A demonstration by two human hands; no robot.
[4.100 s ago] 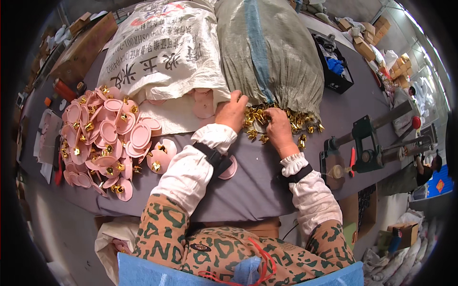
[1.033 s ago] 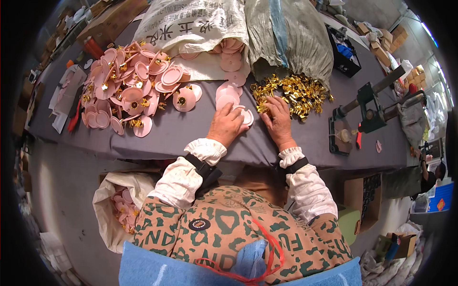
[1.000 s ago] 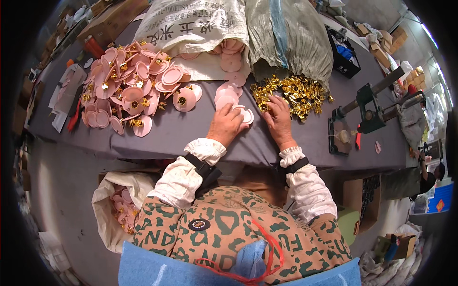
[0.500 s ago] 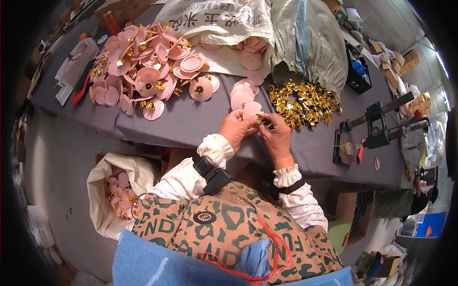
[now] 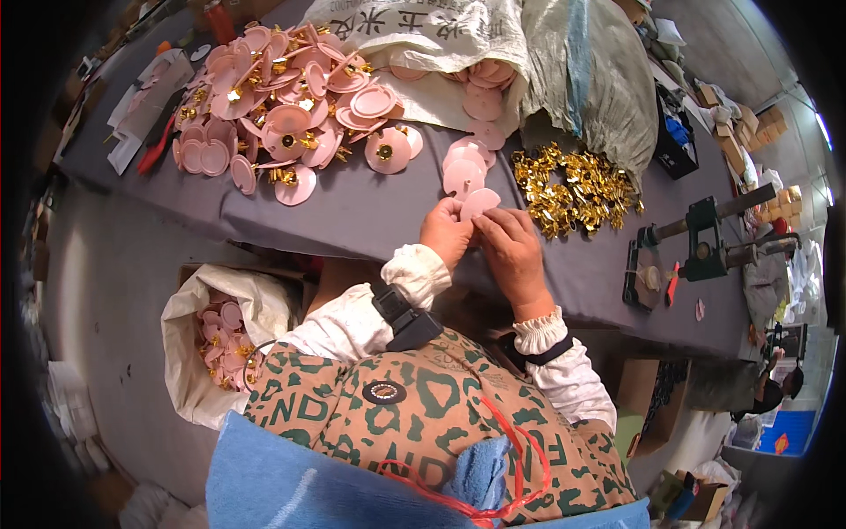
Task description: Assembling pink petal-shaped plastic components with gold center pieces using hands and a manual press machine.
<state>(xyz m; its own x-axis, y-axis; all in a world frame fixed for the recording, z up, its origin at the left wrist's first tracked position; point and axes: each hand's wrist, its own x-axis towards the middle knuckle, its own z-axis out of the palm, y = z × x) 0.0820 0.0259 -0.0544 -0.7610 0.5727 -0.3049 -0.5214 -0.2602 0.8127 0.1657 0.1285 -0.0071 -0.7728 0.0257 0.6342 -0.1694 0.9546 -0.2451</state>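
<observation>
A round pink plastic disc [image 5: 480, 203] is held between both hands at the table's front edge. My left hand [image 5: 447, 231] pinches its lower left side. My right hand [image 5: 515, 251] has thumb and fingers closed at its lower right edge, and the fingers hide whatever lies under it. Just beyond, more pink discs [image 5: 463, 175] lie overlapping in a row that runs back to a white woven sack [image 5: 423, 40]. Right of these sits a pile of gold metal clips [image 5: 573, 198]. At the left, a large heap of pink discs [image 5: 286, 119] has gold clips fixed on many of them.
A hand press [image 5: 702, 240] stands on the right of the grey-covered table [image 5: 352, 212], with a red-handled tool [image 5: 673, 284] beside it. A grey sack [image 5: 595, 88] and a black box [image 5: 677, 132] stand behind. Below left, an open white sack [image 5: 189, 353] holds clipped discs.
The gold clip that showed between my fingers is now hidden from sight. The held disc has turned, showing its broad face. The whole view has shifted slightly.
</observation>
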